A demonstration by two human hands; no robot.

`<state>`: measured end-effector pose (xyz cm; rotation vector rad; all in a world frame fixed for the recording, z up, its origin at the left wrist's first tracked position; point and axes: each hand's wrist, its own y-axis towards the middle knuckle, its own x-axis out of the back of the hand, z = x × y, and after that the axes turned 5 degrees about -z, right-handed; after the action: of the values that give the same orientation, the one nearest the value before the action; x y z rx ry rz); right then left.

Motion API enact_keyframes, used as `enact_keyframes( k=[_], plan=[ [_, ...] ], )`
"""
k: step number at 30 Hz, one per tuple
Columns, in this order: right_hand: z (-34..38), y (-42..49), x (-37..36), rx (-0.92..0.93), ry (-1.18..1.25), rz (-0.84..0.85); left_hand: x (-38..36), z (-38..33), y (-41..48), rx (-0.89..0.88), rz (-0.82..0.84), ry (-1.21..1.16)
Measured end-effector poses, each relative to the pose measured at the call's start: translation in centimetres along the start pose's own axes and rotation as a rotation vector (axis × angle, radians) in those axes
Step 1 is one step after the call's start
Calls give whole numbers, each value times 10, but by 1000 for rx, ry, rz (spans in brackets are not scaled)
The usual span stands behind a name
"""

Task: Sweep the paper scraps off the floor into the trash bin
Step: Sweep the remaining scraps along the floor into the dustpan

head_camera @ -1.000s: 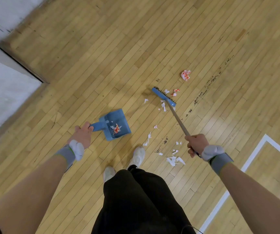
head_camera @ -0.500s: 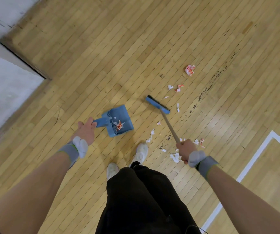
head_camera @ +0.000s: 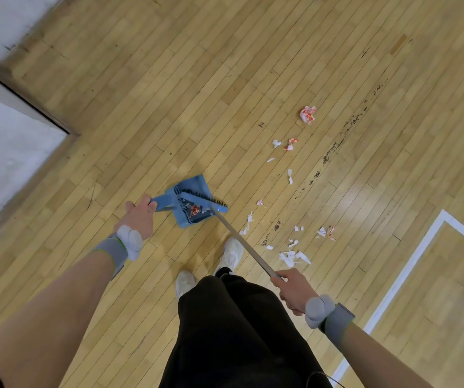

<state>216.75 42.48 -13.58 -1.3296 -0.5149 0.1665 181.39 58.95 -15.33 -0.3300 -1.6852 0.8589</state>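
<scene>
Your left hand [head_camera: 138,217] grips dustpan [head_camera: 194,186] handle | right hand [head_camera: 295,292] grips broom [head_camera: 242,240] shaft | press pan's lip to the floor [head_camera: 225,79]; draw scraps [head_camera: 291,257] in with short strokes.

White and red paper scraps [head_camera: 291,257] lie scattered, some seemingly inside blue dustpan [head_camera: 194,184].

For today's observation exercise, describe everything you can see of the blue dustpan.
The dustpan is blue and plastic-looking, with a flat tray, a toothed comb edge at the back and a short handle. It is down at the wooden floor, just ahead of the person's feet. The left hand grips its handle. The broom head lies across the tray, and red-and-white paper scraps lie inside.
</scene>
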Motion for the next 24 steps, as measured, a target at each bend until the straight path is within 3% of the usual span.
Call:
enact_keyframes(
  k=[7,16,24],
  plan=[
    [-8,8,17,-56,215,-91,-5,7,5,-150,1,152],
    [-20,25,18,-189,365,-272,-4,12,11,-182,-11,207],
    [-15,1,-74,-345,555,-132,-10,17,18,-279,-31,177]
  ],
)
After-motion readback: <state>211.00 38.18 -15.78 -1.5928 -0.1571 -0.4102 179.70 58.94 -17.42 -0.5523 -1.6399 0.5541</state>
